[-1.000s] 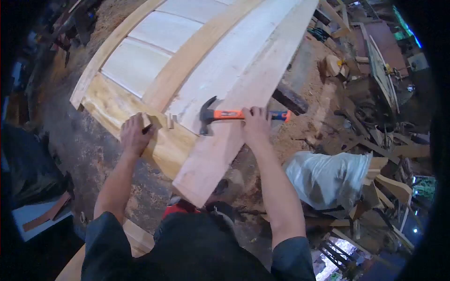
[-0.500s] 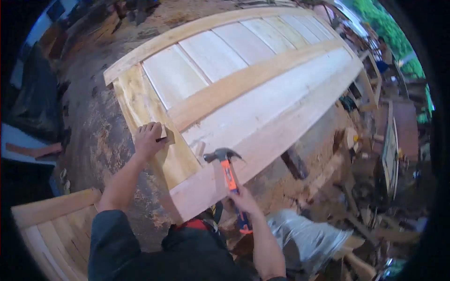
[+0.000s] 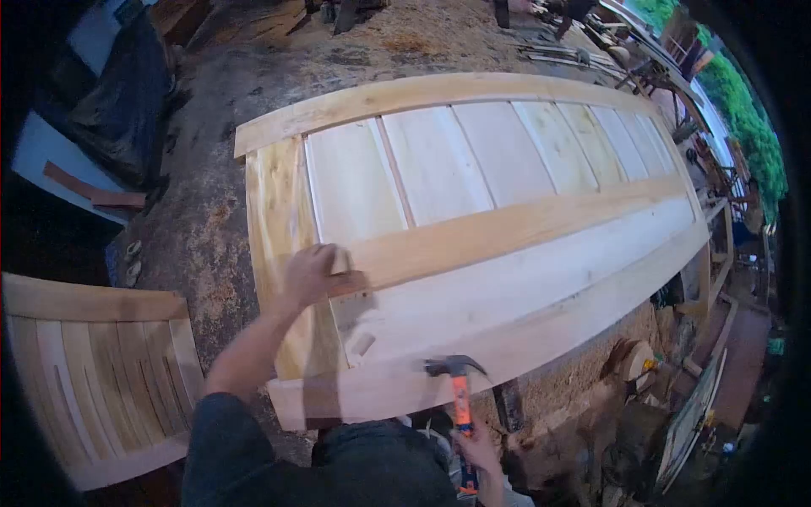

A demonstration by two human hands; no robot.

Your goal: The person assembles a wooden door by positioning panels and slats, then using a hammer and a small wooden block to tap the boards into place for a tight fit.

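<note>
L hand [image 3: 309, 275] grips small wood block [image 3: 341, 259] at panelled frame [image 3: 507, 226]; R hand [image 3: 480, 449] closed round hammer [image 3: 461, 400]. Panels seated; loose peg [image 3: 363, 344] lies flat nr. corner, unfitted. Assy. apparently near-complete.

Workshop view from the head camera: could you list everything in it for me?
Framed wooden panel: one, pale and yellowish, centre
Slatted wooden panel: one, tan, lower left
Claw hammer: one, orange and dark blue handle, grey head, right hand
Small wood block: one, pale, on framed panel
Wood piece: one, pale, left fingers
Wood strip: one, reddish brown, left
Sheet: one, dark, upper left
Scrap wood: uncountable, brown, right
Greenery: green, upper right
Sleeve: dark, bottom
Hands: two, left, right
</note>
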